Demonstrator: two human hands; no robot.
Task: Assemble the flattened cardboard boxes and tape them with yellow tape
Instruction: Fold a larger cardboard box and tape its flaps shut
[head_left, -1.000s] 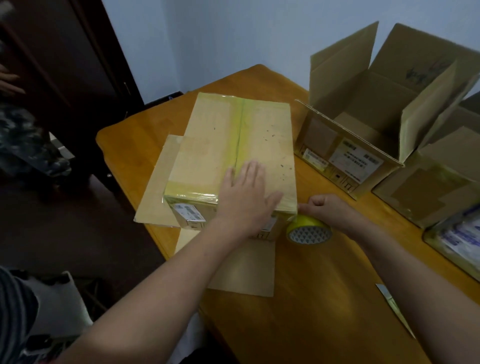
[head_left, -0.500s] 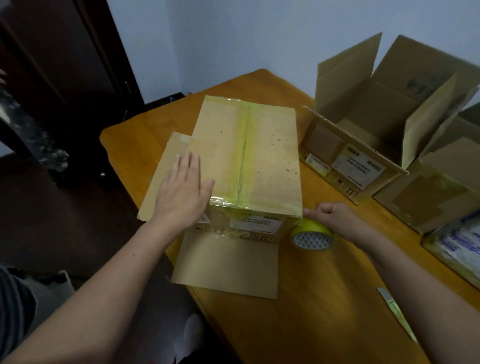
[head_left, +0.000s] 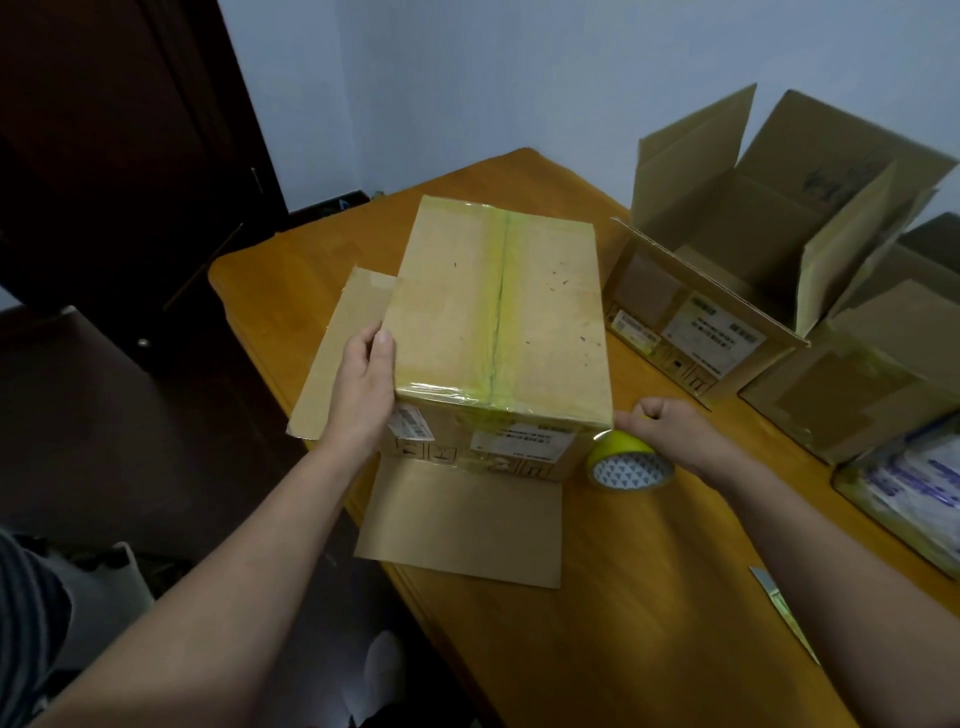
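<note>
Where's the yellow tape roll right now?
In the head view, the yellow tape roll is on the wooden table, just right of the near corner of the taped box, with the right hand holding it.

Taped box (head_left: 498, 322) mid-table (head_left: 649, 623); tape roll (head_left: 626, 460) right; open box (head_left: 737, 291) further right.

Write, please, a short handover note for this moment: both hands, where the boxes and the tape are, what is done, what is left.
Left hand grips the near left edge of the taped box, thumb on top.
Right hand holds the yellow tape roll at that box's near right corner.
Done: top centre seam taped yellow.
Left: its near flap and left flap lie flat on the table, untaped; the open box behind, to the right, has its flaps up.
</note>
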